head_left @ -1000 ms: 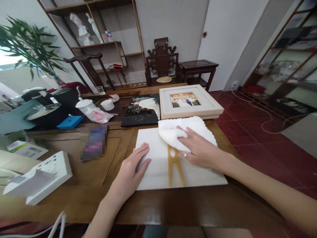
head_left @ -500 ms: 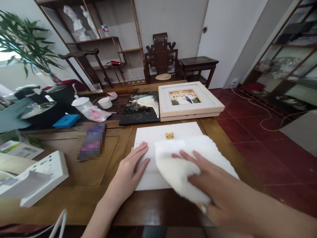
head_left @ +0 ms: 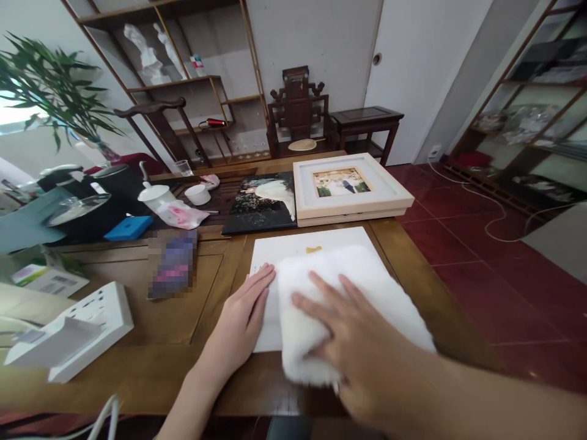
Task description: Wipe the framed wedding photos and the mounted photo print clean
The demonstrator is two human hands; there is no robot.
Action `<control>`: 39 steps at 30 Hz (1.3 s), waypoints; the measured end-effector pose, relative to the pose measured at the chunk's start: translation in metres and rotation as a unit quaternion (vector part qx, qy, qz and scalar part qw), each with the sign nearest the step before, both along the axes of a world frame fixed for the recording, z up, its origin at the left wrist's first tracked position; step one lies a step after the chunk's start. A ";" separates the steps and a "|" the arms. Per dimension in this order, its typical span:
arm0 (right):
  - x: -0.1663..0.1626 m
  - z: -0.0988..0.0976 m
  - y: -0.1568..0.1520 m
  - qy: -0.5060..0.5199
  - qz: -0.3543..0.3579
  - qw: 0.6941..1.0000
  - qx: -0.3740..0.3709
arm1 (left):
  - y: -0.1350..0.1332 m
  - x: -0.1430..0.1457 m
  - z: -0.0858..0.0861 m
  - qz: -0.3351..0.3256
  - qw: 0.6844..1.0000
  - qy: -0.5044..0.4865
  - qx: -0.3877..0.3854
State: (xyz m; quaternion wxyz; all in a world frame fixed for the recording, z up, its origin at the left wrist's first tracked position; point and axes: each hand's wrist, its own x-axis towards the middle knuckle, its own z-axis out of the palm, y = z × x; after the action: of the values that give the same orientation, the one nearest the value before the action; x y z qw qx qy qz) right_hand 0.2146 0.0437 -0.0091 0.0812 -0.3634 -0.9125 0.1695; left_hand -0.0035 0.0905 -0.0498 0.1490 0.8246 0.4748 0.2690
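Observation:
A flat white board (head_left: 293, 247) lies on the wooden table (head_left: 137, 366) in front of me, with a small yellow piece (head_left: 313, 249) showing near its far edge. My left hand (head_left: 243, 311) rests flat on the board's left side, fingers stretched out. My right hand (head_left: 353, 342) presses flat on a fluffy white cloth (head_left: 353, 281) that covers most of the board, fingers spread over it.
Behind the board lie a white framed photo (head_left: 351, 192) and a dark photo print (head_left: 263, 201). A white power strip (head_left: 77, 330) sits at the left, with cups, a blue box (head_left: 128, 227) and pots further back. The table's right edge drops to a red tiled floor.
My right hand has drawn the cloth from the board's far end toward me, then shifted it slightly left. It now hides the yellow stand. My left hand has stayed put.

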 end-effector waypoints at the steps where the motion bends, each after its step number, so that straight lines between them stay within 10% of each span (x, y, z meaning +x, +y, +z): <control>1: -0.002 0.000 -0.011 0.003 0.001 1.000 -0.007 | 0.000 0.000 0.000 -0.001 1.000 0.000 -0.001; 5: -0.004 0.001 -0.023 0.013 -0.001 1.000 -0.022 | 0.000 -0.001 0.000 -0.002 1.000 0.001 -0.006; 17: -0.005 0.004 0.073 -0.030 -0.098 0.994 0.027 | -0.002 0.002 0.002 0.009 1.000 -0.017 0.020; 27: -0.006 0.015 0.009 0.002 0.177 0.984 0.028 | -0.004 0.000 0.001 0.050 0.996 -0.064 0.042; 39: 0.018 0.030 0.069 0.001 -0.019 0.999 -0.029 | -0.001 0.004 -0.002 0.042 0.997 -0.049 0.041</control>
State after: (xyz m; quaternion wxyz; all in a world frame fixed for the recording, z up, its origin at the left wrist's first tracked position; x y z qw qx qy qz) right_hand 0.2326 0.1123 0.0207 0.0747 -0.3823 -0.9003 0.1944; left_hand 0.0001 0.0899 -0.0519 0.1270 0.7950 0.4897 0.3348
